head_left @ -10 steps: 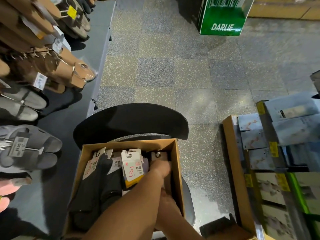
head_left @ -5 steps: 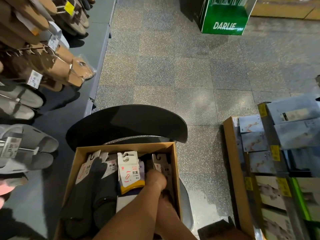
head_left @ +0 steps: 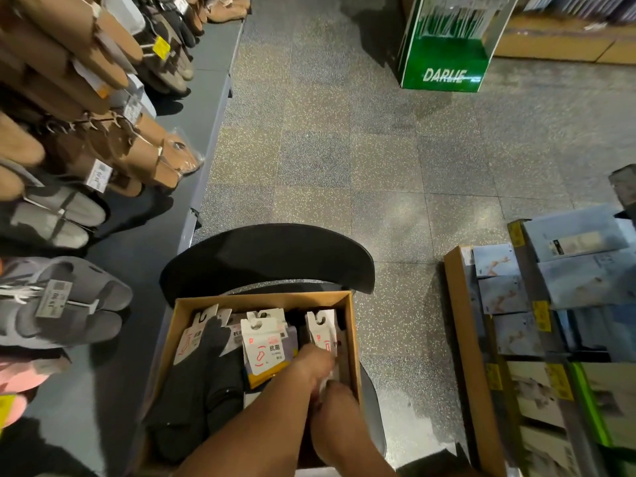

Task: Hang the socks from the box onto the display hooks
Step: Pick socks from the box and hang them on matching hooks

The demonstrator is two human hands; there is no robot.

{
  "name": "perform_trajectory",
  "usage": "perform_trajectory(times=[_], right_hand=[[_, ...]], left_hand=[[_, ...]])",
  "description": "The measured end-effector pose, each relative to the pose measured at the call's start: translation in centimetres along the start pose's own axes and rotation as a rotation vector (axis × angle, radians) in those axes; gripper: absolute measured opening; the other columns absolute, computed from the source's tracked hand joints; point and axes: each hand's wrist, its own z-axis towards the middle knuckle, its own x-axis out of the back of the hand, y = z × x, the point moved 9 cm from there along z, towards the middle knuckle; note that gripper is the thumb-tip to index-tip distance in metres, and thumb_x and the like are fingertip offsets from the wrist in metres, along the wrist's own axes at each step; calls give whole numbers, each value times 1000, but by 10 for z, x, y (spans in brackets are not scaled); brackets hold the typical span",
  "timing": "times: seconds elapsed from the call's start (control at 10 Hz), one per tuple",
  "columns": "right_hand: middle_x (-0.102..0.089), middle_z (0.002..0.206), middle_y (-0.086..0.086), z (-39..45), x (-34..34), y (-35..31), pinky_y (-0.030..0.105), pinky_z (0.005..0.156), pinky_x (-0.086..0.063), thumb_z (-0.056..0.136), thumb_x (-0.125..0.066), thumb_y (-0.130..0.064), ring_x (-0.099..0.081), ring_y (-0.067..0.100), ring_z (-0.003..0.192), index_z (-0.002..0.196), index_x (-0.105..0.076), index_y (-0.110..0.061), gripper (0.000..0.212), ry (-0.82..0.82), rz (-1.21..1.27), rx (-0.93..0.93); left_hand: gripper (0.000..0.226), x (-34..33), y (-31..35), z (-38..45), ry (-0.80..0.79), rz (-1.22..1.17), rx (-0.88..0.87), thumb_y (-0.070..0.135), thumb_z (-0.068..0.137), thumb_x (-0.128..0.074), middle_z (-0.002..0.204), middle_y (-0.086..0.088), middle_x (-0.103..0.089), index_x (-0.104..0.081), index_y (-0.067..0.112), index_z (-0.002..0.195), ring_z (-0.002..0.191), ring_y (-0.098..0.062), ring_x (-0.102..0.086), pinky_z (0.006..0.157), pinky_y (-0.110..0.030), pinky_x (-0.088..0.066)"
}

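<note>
Open brown cardboard box [head_left: 354, 339] on black chair [head_left: 268, 253], filled with dark carded socks [head_left: 203, 380]. Left hand [head_left: 315, 364] and right hand [head_left: 339, 395] reach into right side; grip of both cannot be told.

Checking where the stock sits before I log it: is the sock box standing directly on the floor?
No, the cardboard box rests on the seat of a black chair, whose curved backrest shows just beyond it.

Light: dim indoor, soft sheen on speckled grey tiled floor [head_left: 395, 187] | Blur: hanging brown slippers [head_left: 86, 108] smeared | Distortion: wide-angle bending at edges
</note>
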Motion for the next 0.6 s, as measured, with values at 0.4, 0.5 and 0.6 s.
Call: perform_trajectory(times=[0.4,0.5,0.6], right_hand=[[-60,105,-13,-76,103,-54,30,77,-55,93,-54,-58,-61,9,93,118,-51,-34,35,209,183,354],[-59,131,-2,-116,108,-112,33,105,-45,94,-63,-42,-55,25,127,143,-44,-13,61,137,251,612],[-49,134,-8,-194,130,-174,29,106,-39,92,-48,-65,-49,21,131,148,-32,-17,75,183,342,565]], left_hand=[[28,56,32,-155,-316,-467,-270,11,95,-63,122,-17,-71,-69,9,123,114,-35,-67,104,-52,-50],[70,87,42,-207,-139,-754,-454,35,68,-88,111,-19,-71,-65,-2,122,99,-29,-72,81,-38,-60],[27,138,32,-289,289,-704,-616,59,97,-49,120,11,-58,-55,39,115,111,-11,-57,100,-34,-49]])
